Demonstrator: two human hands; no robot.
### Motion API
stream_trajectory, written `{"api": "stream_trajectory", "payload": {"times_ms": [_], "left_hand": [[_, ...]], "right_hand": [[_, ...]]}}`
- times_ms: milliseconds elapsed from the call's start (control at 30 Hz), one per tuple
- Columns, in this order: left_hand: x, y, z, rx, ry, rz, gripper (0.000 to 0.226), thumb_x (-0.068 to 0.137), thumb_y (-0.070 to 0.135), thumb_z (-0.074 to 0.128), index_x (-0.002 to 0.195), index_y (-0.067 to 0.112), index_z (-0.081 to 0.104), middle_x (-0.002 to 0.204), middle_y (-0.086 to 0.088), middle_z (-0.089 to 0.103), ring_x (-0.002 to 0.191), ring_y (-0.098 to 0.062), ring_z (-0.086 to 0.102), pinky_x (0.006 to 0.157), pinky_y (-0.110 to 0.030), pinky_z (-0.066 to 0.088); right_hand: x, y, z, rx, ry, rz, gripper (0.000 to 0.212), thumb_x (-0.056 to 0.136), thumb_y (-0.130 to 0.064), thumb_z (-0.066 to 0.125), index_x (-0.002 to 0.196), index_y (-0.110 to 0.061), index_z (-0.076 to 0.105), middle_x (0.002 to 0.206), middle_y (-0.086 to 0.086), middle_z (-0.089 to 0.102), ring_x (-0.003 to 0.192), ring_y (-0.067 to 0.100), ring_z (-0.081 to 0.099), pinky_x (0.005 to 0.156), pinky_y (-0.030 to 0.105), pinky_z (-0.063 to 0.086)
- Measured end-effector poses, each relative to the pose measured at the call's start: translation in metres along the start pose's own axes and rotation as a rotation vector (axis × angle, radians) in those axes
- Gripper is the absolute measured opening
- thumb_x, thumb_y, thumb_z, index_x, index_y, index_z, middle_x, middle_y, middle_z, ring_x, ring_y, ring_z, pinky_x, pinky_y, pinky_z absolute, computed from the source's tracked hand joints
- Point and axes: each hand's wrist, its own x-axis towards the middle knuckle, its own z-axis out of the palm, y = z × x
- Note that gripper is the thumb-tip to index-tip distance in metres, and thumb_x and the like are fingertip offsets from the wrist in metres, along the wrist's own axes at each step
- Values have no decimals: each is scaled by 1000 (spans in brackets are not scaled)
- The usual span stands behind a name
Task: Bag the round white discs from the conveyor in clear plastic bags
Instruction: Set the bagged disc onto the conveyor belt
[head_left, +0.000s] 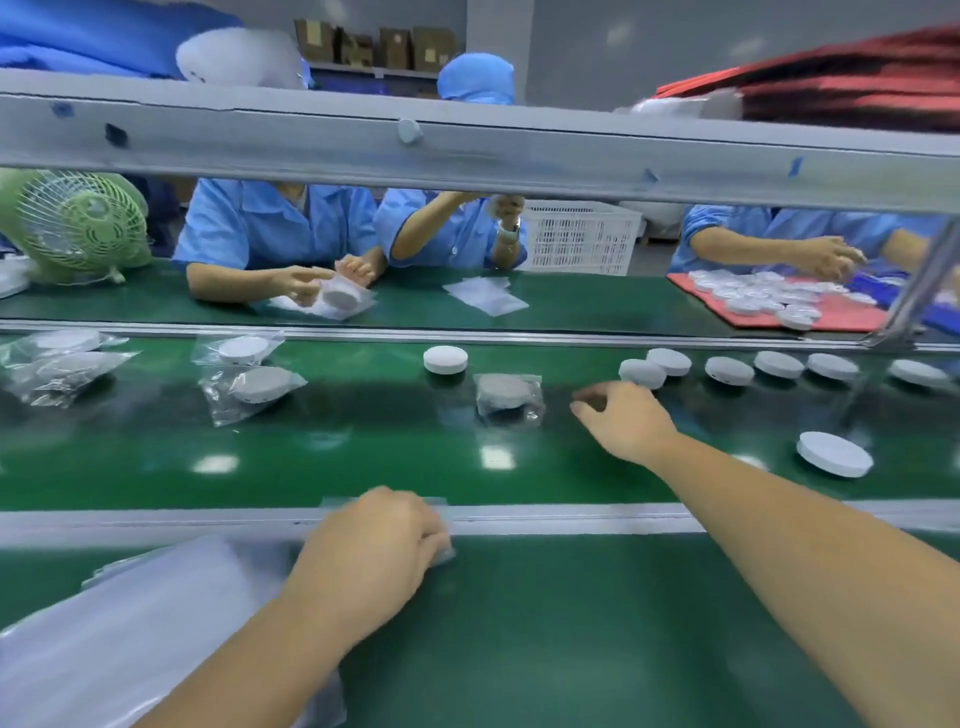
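My right hand (626, 421) hovers over the green conveyor belt (363, 467), fingers loosely curled and holding nothing, just right of a bagged disc (508, 397). A bare white disc (642, 372) lies just beyond its fingertips, with a row of several more discs (779, 364) stretching right. Another disc (834, 453) sits nearer me at the right, and one (445, 359) at the belt's middle. My left hand (371, 548) rests at the near rail, its fingers curled on a clear plastic bag (441, 553).
A stack of clear bags (130, 634) lies by my left forearm. Bagged discs (249, 374) and more bagged ones (57, 364) ride the belt at left. Workers in blue sit across the line; a green fan (78, 223), a white crate (579, 236), a red tray of discs (753, 312).
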Motion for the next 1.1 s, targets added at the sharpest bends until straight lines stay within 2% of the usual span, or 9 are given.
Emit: {"api": "stream_trajectory", "payload": {"times_ms": [167,267,400,567,667,767,833,1000,1100], "left_hand": [[51,48,3,-21,-30,-7,25,95,46,48,98,38,72,97,12,72,87,-19,64,69,-29,52],[50,60,30,-101,-28,-25,31,95,53,49,81,36,72,81,14,66,85,-14,60,67,-31,53],[43,59,59,-127,166,11,36,98,54,44,88,38,74,95,20,66,96,-6,54,76,-29,51],[40,59,59,-103,274,21,31,97,39,53,68,35,63,79,22,64,84,-6,53,79,-31,45],[37,55,54,-267,365,-36,19,96,43,58,93,39,76,99,28,71,95,-4,62,86,-33,47],[37,53,53,-367,425,-90,20,94,47,59,94,38,77,97,30,70,92,-1,60,80,-28,48],[34,55,49,-522,405,-115,17,93,50,60,91,43,75,89,40,65,89,8,58,75,-16,44],[25,65,35,-972,317,2,11,90,49,67,93,44,76,100,29,72,99,6,65,80,-3,43],[24,69,29,-1224,237,59,39,71,51,83,107,39,73,109,16,74,102,-4,69,84,-13,51]], "right_hand": [[-23,99,-43,-519,18,298,55,96,-66,42,145,-44,49,159,9,40,148,35,29,114,51,32],[-35,154,-57,-568,-63,459,68,96,-72,34,158,-44,26,171,6,9,155,40,6,120,58,18],[-50,199,-65,-355,-50,437,50,105,-41,48,154,-32,43,166,9,22,145,36,32,116,48,37],[-68,184,-77,-292,253,302,60,89,8,47,136,-29,52,127,15,62,86,33,57,74,42,52],[-80,122,-70,-111,191,7,52,97,-6,57,141,-31,45,117,7,71,87,33,66,77,42,54],[-110,55,-54,-42,128,-548,42,95,1,65,130,-21,68,126,-4,70,109,20,68,97,35,53],[-127,24,-41,-40,115,-766,45,90,10,66,123,-19,74,124,-3,67,104,19,68,90,30,55],[-141,-11,-21,292,107,-641,35,88,-2,78,113,-26,78,111,-15,74,101,2,68,95,19,51],[-143,-23,-6,551,90,-386,30,85,-22,84,94,-50,76,106,-35,71,118,-10,59,100,12,44]]}}
